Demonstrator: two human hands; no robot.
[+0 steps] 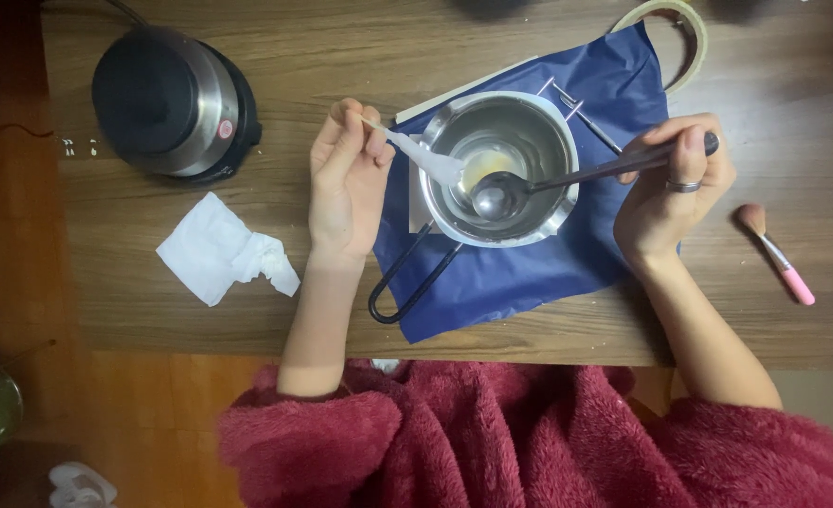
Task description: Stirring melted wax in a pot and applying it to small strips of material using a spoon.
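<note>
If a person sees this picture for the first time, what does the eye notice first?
At the centre, a steel melting pot stands on a dark blue sheet. The right hand dips a metal spoon into it, the left hand a white spatula.

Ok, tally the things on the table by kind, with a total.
Spoons: 2, a white plastic spoon and a metal spoon
Metal pot: 1
Blue sheet: 1
Hot plate: 1
Crumpled tissue: 1
Pink-handled brush: 1
Tape roll: 1
Total: 8
</note>
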